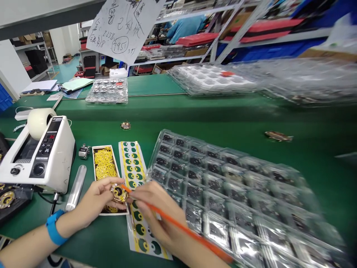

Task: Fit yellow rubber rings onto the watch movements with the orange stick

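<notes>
My left hand (98,199) pinches a small round gold part (119,192) with a yellow and black centre, just above a sheet of yellow and green round stickers (133,167). My right hand (157,213) is closed around a thin orange stick (181,227), and the stick's tip touches the round part. A blue band (54,227) sits on my left wrist. Beside the sheet lies a shallow box of yellow rings (104,165).
A clear blister tray of dark parts (237,193) fills the right foreground. A white tape dispenser (39,156), a clear tube (76,188) and a metal tally counter (83,151) stand at left. More trays (107,91) lie farther back, and loose parts (125,125) rest on the green mat.
</notes>
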Tool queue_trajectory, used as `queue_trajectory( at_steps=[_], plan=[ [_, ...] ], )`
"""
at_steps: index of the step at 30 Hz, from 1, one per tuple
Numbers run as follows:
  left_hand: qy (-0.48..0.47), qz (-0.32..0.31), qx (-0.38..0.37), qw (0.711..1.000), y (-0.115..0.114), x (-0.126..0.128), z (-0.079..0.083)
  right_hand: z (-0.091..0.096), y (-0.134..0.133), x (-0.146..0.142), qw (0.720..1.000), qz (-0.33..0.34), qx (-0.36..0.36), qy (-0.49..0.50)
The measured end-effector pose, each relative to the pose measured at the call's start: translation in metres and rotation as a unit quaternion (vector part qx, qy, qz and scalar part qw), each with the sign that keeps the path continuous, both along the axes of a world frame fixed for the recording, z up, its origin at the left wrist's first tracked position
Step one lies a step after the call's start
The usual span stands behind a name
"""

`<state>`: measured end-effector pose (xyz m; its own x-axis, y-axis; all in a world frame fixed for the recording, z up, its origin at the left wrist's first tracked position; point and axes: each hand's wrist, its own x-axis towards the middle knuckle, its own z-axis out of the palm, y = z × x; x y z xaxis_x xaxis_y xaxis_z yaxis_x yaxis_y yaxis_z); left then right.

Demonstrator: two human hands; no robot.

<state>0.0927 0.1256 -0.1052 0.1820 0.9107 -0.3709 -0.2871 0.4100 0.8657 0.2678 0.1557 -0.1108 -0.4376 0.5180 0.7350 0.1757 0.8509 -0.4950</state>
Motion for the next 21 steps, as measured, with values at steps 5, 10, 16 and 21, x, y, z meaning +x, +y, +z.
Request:
queue_trajectory(
  at_steps=[5,10,16,21],
  plan=[
    [-0.012,-0.013,0.005,1.000,0.002,0.000,0.004,-0.001,0.009,0.007,0.967,-0.095,-0.175,0.161],
    [0.034,-0.016,0.028,0.999,0.002,0.002,0.003,-0.003,0.011,0.007,0.961,-0.112,-0.188,0.167],
    [0.095,0.007,0.053,0.994,-0.001,0.002,0.005,-0.007,-0.003,0.003,0.987,-0.060,-0.107,0.103],
    [0.085,0.002,0.059,0.995,-0.001,0.003,0.004,-0.012,-0.008,-0.001,0.997,-0.012,-0.050,0.061]
  ],
)
